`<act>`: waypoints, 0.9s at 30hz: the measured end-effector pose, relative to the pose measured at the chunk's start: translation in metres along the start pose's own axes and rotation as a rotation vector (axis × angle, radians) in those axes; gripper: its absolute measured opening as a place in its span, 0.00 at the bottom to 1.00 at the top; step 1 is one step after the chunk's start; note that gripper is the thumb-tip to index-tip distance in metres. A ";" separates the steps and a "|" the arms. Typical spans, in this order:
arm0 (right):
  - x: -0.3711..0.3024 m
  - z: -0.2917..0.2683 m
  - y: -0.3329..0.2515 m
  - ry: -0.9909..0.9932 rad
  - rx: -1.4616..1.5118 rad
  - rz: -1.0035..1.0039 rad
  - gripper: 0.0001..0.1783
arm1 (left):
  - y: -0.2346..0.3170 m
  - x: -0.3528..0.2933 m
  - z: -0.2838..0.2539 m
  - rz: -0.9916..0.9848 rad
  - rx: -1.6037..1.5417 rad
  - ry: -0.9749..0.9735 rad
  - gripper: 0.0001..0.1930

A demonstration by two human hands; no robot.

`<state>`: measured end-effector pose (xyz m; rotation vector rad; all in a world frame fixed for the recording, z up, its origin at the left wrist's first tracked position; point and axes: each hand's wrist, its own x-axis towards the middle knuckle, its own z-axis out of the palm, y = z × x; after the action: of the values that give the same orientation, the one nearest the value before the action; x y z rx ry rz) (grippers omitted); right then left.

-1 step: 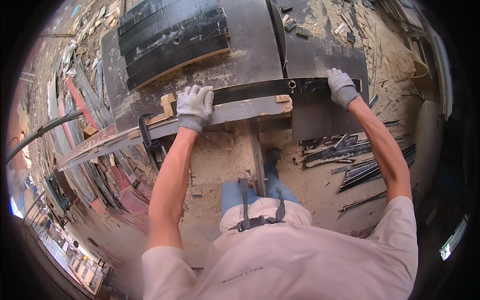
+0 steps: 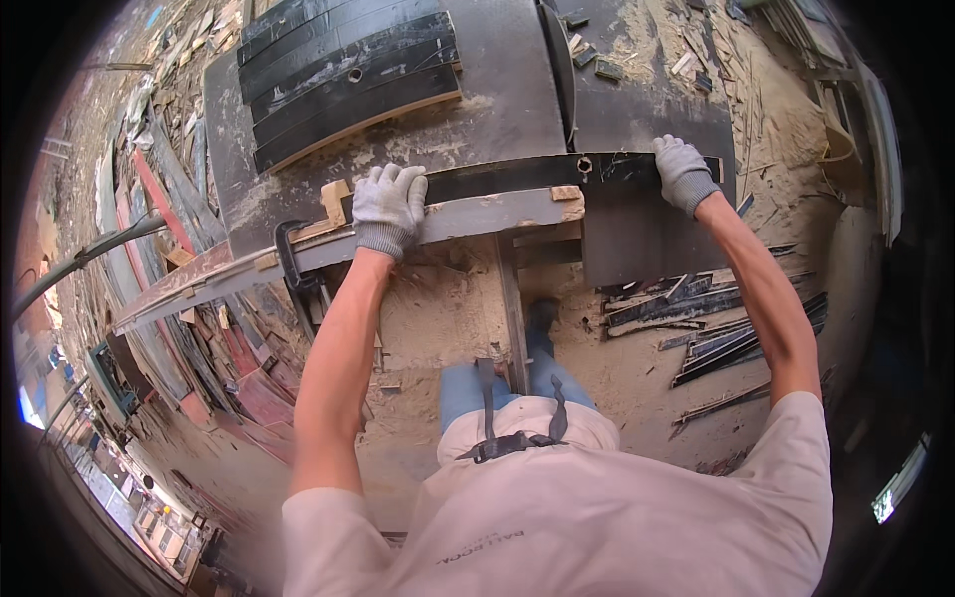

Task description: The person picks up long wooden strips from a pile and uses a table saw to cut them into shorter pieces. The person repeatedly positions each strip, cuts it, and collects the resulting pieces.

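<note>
A long, narrow black-faced board (image 2: 507, 177) with a small hole lies across the dark worktable, along a grey straight rail (image 2: 477, 218). My left hand (image 2: 389, 204), in a pale knitted glove, is closed over the board's left end, beside a small wooden block (image 2: 335, 202). Toward the right end, my right hand (image 2: 682, 171), gloved alike, curls over the same board. The fingertips of both hands are partly hidden. A black clamp (image 2: 288, 261) grips the rail left of my left hand.
Several black-faced boards (image 2: 348, 95) lie side by side on the worktable (image 2: 497, 60). A dark narrow gap (image 2: 562, 85) runs away from me across it. Offcuts (image 2: 607, 70) and sawdust are at the far right. Strips (image 2: 741, 328) and scrap wood litter the floor on both sides.
</note>
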<state>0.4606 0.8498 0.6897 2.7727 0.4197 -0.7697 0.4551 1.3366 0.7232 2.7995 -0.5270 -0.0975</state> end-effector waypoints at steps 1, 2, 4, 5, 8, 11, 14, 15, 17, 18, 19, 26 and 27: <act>-0.003 -0.001 0.001 0.005 0.012 -0.003 0.25 | 0.001 -0.002 0.002 -0.011 0.022 0.002 0.11; -0.004 0.000 0.000 0.011 0.024 -0.007 0.25 | -0.002 -0.003 0.004 -0.011 0.028 0.011 0.12; -0.005 0.001 -0.004 -0.016 0.037 -0.003 0.25 | -0.005 -0.006 0.006 -0.010 0.045 0.010 0.12; -0.006 0.002 -0.005 -0.030 0.033 0.000 0.25 | -0.005 -0.006 0.007 -0.012 0.041 0.005 0.12; -0.010 0.006 -0.004 -0.012 0.044 -0.013 0.25 | -0.005 -0.011 0.007 -0.011 0.034 -0.024 0.12; -0.011 0.010 -0.003 0.010 0.052 -0.023 0.25 | -0.006 -0.012 0.010 -0.007 0.044 0.004 0.12; -0.014 0.006 -0.009 0.004 0.068 -0.018 0.26 | -0.009 -0.014 0.012 -0.018 0.068 0.000 0.13; -0.014 0.004 -0.011 0.016 0.059 -0.025 0.26 | -0.010 -0.018 0.012 -0.021 0.067 -0.001 0.13; -0.018 0.006 -0.012 0.013 0.055 -0.009 0.27 | -0.008 -0.016 0.011 -0.004 0.065 0.011 0.13; -0.019 0.007 -0.013 -0.004 0.060 0.006 0.27 | -0.007 -0.015 0.010 0.007 0.064 0.016 0.12; -0.020 0.007 -0.013 -0.017 0.064 0.021 0.27 | -0.008 -0.013 0.010 -0.002 0.059 0.006 0.13; -0.096 0.048 -0.028 0.079 0.291 0.212 0.20 | -0.003 -0.004 0.007 -0.012 0.133 0.031 0.16; -0.113 0.051 -0.030 0.033 0.336 0.285 0.20 | -0.002 -0.003 0.005 -0.003 0.127 0.045 0.16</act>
<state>0.3343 0.8388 0.7030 3.0591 -0.1143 -0.7856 0.4522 1.3384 0.7175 2.9187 -0.5356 -0.0019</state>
